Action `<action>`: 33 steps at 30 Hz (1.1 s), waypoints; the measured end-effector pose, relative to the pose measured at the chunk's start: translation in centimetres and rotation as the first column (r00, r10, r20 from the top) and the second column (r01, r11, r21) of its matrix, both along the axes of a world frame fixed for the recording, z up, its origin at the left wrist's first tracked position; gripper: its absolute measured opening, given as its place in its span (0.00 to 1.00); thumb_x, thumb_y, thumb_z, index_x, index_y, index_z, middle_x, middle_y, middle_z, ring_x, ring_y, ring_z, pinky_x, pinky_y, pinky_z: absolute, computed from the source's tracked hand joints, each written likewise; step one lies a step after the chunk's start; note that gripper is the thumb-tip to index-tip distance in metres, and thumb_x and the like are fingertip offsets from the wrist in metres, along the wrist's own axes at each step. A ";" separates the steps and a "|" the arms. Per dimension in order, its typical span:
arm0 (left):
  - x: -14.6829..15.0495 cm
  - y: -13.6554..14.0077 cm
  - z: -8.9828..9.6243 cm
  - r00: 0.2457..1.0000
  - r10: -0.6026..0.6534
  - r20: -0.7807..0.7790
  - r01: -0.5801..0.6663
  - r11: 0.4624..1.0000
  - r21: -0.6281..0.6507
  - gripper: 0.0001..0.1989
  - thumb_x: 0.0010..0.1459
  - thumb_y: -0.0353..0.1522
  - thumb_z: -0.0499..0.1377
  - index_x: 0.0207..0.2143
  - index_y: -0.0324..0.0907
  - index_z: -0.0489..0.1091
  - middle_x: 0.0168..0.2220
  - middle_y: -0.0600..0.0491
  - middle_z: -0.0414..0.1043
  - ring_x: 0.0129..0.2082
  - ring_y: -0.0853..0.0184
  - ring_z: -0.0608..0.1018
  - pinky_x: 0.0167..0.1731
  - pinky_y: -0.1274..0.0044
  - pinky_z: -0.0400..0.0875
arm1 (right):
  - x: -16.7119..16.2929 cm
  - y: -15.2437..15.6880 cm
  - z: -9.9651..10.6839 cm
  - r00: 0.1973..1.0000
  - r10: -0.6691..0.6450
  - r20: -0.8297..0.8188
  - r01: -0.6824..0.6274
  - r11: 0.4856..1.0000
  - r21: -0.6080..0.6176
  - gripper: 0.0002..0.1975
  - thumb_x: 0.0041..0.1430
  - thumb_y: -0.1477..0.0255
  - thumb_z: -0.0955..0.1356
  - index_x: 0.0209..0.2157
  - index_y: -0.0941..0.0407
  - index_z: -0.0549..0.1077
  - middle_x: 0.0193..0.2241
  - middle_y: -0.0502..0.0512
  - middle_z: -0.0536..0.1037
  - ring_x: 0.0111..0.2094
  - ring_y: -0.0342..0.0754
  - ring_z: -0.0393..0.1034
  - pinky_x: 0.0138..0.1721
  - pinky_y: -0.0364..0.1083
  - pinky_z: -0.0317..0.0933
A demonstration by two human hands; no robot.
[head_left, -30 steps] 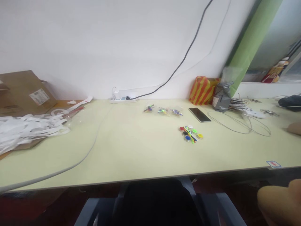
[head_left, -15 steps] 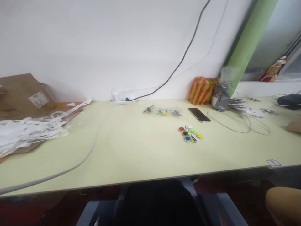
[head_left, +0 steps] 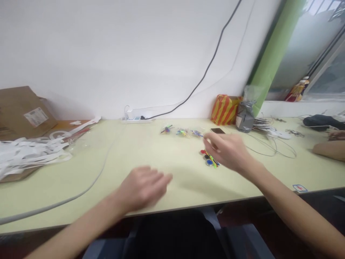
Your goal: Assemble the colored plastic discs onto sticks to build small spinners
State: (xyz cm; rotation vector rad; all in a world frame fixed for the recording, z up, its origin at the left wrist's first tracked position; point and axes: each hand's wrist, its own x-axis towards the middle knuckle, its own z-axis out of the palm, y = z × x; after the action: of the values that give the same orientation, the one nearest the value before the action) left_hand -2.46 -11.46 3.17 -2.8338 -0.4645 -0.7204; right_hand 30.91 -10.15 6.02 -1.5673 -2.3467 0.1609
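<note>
Out over the pale table (head_left: pixel 140 144) now, live with both hands! At the near side, around the middle, the left hand (head_left: pixel 147 187), smeared by blur, back of the hand uppermost, well apart from the other; cannot tell in that smear whether spread or drawn together. Over to the right hand (head_left: pixel 228 151): bent at the fingers, blurred as well, and squarely in front of part of the small coloured pile; cannot tell whether pinched together, apart or clamped on anything. Peeking out past those fingers, a round red piece (head_left: pixel 202 151), a round black piece (head_left: pixel 207 157) and a round blue piece (head_left: pixel 209 163), all in a short row, right beside slim coloured sticks (head_left: pixel 214 163), yellow-green among them. Half hidden behind the same hand, a dark phone (head_left: pixel 217 130). Farther back, in a line of three, clear packets (head_left: pixel 182 132) of bright bits. Up against the wall, a red-and-yellow striped bag (head_left: pixel 225 109) next to a grey bag (head_left: pixel 244 117). Away at the other end, white strips (head_left: pixel 32 154) in a heap before a brown carton (head_left: pixel 24 111). And at the far right, another person's arm (head_left: pixel 329 149) on the tabletop, near a dark pouch (head_left: pixel 320 121).
</note>
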 end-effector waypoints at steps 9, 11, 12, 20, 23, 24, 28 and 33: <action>2.8 16.1 -4.5 0.971 0.234 -0.049 -0.237 0.970 -0.057 0.17 0.65 0.25 0.46 0.50 0.41 0.70 0.43 0.46 0.76 0.43 0.61 0.77 0.44 0.69 0.68 | 2.1 10.7 -3.2 0.998 -0.031 0.063 0.038 0.993 -0.115 0.10 0.63 0.65 0.67 0.37 0.57 0.74 0.28 0.53 0.74 0.28 0.45 0.63 0.31 0.43 0.50; 1.9 16.5 -5.3 0.969 0.247 -0.013 -0.248 0.965 -0.091 0.17 0.64 0.25 0.47 0.50 0.41 0.70 0.44 0.46 0.75 0.45 0.60 0.76 0.46 0.68 0.67 | 3.2 10.1 -3.9 0.999 -0.019 0.032 0.022 0.996 -0.083 0.13 0.64 0.62 0.66 0.35 0.57 0.75 0.26 0.51 0.72 0.27 0.45 0.61 0.31 0.44 0.49; 1.7 16.5 -5.5 0.967 0.257 0.006 -0.254 0.960 -0.114 0.17 0.64 0.26 0.47 0.49 0.41 0.71 0.44 0.47 0.75 0.44 0.60 0.76 0.47 0.67 0.66 | 3.7 9.8 -4.0 1.000 -0.004 0.008 0.005 0.997 -0.074 0.14 0.64 0.61 0.65 0.35 0.57 0.75 0.25 0.51 0.71 0.26 0.45 0.60 0.31 0.44 0.49; 2.7 16.0 -5.6 0.969 0.244 -0.029 -0.244 0.946 -0.213 0.16 0.62 0.25 0.48 0.44 0.40 0.73 0.45 0.47 0.73 0.45 0.61 0.75 0.47 0.67 0.67 | 4.6 9.7 -4.1 0.999 -0.038 -0.019 0.037 0.996 -0.086 0.15 0.61 0.59 0.66 0.33 0.57 0.76 0.23 0.50 0.69 0.25 0.45 0.59 0.29 0.44 0.48; 2.4 15.9 -5.5 0.970 0.234 -0.063 -0.242 0.943 -0.227 0.15 0.62 0.25 0.48 0.43 0.41 0.73 0.45 0.47 0.73 0.45 0.61 0.75 0.47 0.67 0.67 | 4.8 9.7 -4.1 0.997 0.035 -0.063 -0.047 0.978 -0.205 0.17 0.58 0.57 0.68 0.31 0.57 0.75 0.22 0.49 0.68 0.24 0.44 0.58 0.28 0.45 0.47; 2.3 15.9 -5.4 0.972 0.223 -0.070 -0.234 0.944 -0.235 0.15 0.62 0.25 0.48 0.42 0.41 0.74 0.44 0.47 0.73 0.45 0.61 0.74 0.47 0.67 0.67 | 5.0 9.7 -3.9 0.994 0.064 -0.087 -0.084 0.963 -0.255 0.17 0.56 0.56 0.69 0.30 0.57 0.75 0.22 0.49 0.68 0.24 0.44 0.58 0.27 0.45 0.47; 2.1 15.9 -5.2 0.979 0.193 -0.070 -0.205 0.942 -0.266 0.16 0.61 0.24 0.48 0.42 0.42 0.73 0.44 0.48 0.72 0.45 0.61 0.74 0.48 0.68 0.68 | 5.6 9.2 -3.1 0.984 0.112 -0.140 -0.159 0.907 -0.391 0.20 0.50 0.53 0.73 0.27 0.57 0.73 0.22 0.48 0.68 0.25 0.44 0.58 0.27 0.44 0.49; 2.6 15.5 -5.3 0.984 0.163 -0.074 -0.177 0.949 -0.262 0.18 0.61 0.23 0.48 0.47 0.43 0.72 0.47 0.48 0.70 0.47 0.61 0.74 0.50 0.68 0.68 | 4.3 9.2 -3.9 0.993 0.087 -0.079 -0.110 0.919 -0.378 0.17 0.55 0.57 0.71 0.26 0.57 0.73 0.23 0.51 0.72 0.26 0.45 0.62 0.28 0.45 0.50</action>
State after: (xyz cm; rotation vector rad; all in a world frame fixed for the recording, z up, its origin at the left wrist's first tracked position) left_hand 0.12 4.04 -2.15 -2.9984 -0.8449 -0.5896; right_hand 35.22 -0.94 2.16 -1.5773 -2.4529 0.7198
